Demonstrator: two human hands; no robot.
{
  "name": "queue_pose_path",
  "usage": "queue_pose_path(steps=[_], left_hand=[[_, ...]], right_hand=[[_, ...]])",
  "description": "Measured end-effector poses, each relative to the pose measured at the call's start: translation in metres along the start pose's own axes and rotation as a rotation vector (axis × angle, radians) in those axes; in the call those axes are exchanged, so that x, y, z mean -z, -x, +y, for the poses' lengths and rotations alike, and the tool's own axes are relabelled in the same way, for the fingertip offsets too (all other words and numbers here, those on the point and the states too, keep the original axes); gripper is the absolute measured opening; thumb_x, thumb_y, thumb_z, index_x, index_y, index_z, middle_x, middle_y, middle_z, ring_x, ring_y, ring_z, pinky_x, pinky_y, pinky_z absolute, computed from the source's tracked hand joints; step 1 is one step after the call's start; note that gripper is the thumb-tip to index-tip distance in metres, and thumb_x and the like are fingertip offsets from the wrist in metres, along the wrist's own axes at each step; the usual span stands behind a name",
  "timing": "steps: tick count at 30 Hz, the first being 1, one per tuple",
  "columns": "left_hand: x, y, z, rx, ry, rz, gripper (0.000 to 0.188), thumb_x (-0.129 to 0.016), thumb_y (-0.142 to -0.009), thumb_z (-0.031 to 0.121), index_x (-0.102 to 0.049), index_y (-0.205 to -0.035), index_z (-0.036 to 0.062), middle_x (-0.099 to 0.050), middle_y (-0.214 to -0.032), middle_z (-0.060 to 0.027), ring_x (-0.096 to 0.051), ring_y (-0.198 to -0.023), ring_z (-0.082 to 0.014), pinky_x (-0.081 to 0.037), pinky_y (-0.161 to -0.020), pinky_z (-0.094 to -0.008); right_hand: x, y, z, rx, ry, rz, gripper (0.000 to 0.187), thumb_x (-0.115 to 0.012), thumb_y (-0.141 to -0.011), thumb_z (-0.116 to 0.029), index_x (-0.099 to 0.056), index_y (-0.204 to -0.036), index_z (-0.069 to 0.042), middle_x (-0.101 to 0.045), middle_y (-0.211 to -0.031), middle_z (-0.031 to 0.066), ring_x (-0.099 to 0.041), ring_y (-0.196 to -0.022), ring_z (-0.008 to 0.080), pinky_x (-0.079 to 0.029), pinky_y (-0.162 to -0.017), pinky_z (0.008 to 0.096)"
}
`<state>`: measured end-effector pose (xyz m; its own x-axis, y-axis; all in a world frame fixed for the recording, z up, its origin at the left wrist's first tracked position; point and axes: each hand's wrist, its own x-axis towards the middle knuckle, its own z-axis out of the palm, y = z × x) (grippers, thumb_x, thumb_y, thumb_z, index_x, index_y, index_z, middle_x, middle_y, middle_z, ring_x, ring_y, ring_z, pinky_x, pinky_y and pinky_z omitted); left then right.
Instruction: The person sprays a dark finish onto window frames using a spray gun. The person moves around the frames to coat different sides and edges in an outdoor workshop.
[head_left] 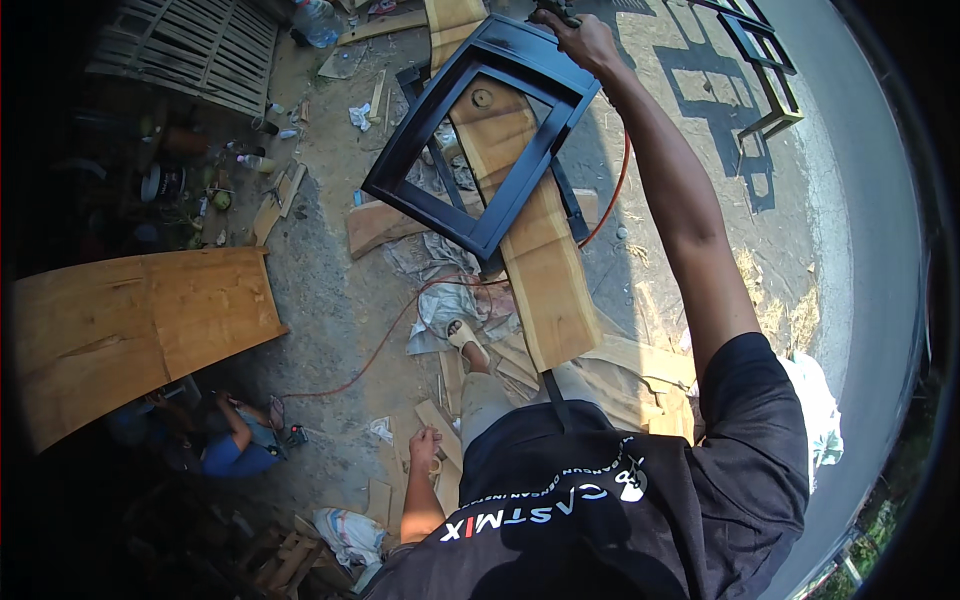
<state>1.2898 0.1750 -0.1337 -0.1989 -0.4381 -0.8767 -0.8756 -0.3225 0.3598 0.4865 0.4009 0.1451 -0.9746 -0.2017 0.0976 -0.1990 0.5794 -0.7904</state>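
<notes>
At the top of the head view my right hand [585, 42] is closed around a dark spray gun [553, 14], only partly visible, at the upper right corner of a black frame [468, 232]. The frame is rectangular with a large opening and lies tilted across a long wooden plank [548, 290]. Dark legs or bars [568, 200] show beneath the plank. A red hose [622, 185] passes behind my right forearm. My left hand [425, 447] hangs low by my side, its fingers curled, with nothing seen in them.
Wood offcuts [640, 365] and crumpled sheeting [445, 290] litter the ground near my sandalled foot [468, 342]. The red hose also trails leftward. A broad wooden panel [150, 330] stands left, beside a crouching person in blue [240, 450]. Dark frames [765, 60] stand upper right, near the road [880, 250].
</notes>
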Motion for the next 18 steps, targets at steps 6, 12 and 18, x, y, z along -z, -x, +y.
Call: queue_pose_path(steps=[6, 12, 18], left_hand=[[-0.003, 0.013, -0.004, 0.013, 0.037, 0.002, 0.031, -0.057, -0.1, 0.035, -0.065, -0.095, 0.0061, -0.067, -0.078, -0.0033, -0.061, -0.063, -0.0095, -0.043, -0.052, -0.0238], [-0.004, 0.001, 0.007, 0.047, 0.025, -0.033, 0.031, -0.058, -0.1, 0.035, -0.065, -0.094, 0.0057, -0.066, -0.077, -0.0036, -0.06, -0.061, -0.0096, -0.042, -0.049, -0.0236], [0.004, -0.027, 0.012, 0.031, -0.027, -0.072, 0.037, -0.059, -0.099, 0.038, -0.066, -0.097, 0.0016, -0.069, -0.081, -0.0076, -0.067, -0.069, -0.0154, -0.048, -0.056, -0.0277]], right_hand=[[-0.007, -0.008, -0.031, -0.043, 0.055, 0.0, 0.043, -0.063, -0.09, -0.053, -0.072, -0.119, -0.023, -0.072, -0.094, 0.016, -0.069, -0.086, 0.0268, -0.051, -0.08, 0.0421], [0.021, -0.032, 0.056, -0.035, 0.11, 0.009, 0.073, -0.062, -0.081, -0.074, -0.072, -0.087, -0.002, -0.066, -0.071, 0.0107, -0.06, -0.058, 0.0165, -0.048, -0.053, 0.0322], [0.08, 0.035, 0.073, -0.419, 0.243, 0.029, 0.055, -0.061, -0.086, -0.068, -0.078, -0.103, -0.019, -0.069, -0.072, 0.0116, -0.068, -0.068, 0.0279, -0.05, -0.068, 0.0408]])
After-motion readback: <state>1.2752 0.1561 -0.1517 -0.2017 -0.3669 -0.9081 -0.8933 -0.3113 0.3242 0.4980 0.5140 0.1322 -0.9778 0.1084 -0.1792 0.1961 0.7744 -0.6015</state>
